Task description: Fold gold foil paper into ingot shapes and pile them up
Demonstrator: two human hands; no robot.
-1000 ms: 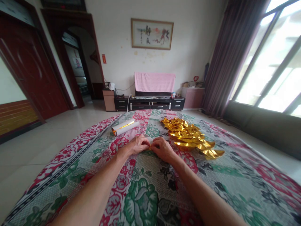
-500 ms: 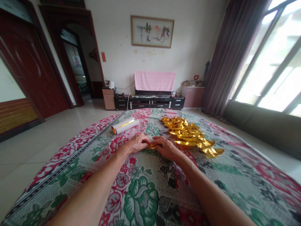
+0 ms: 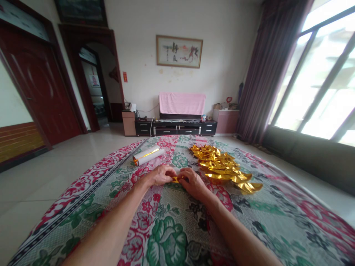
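Near the middle of the flowered tablecloth, my left hand [image 3: 163,174] pinches one side of a small piece of gold foil paper [image 3: 175,180]. My right hand [image 3: 192,181] grips the other side, its fingers bent round the edge. The fingertips hide most of the paper, with a pale part showing behind them. To the right lies a pile of folded gold foil pieces [image 3: 222,166], shiny and pointed at the ends. Rolled sheets [image 3: 148,155], white outside with gold showing at the edge, lie beyond my left hand.
The round table [image 3: 166,236] has a patterned cloth. Beyond it stand a low black cabinet [image 3: 177,127] and a screen under a pink cloth [image 3: 182,103]. A purple curtain [image 3: 257,74] and windows are at the right, a red door [image 3: 41,77] at the left.
The view has tilted up slightly, so everything sits lower in the picture. Both hands remain at the foil, with the fingers shifted a little and more gold showing between them.
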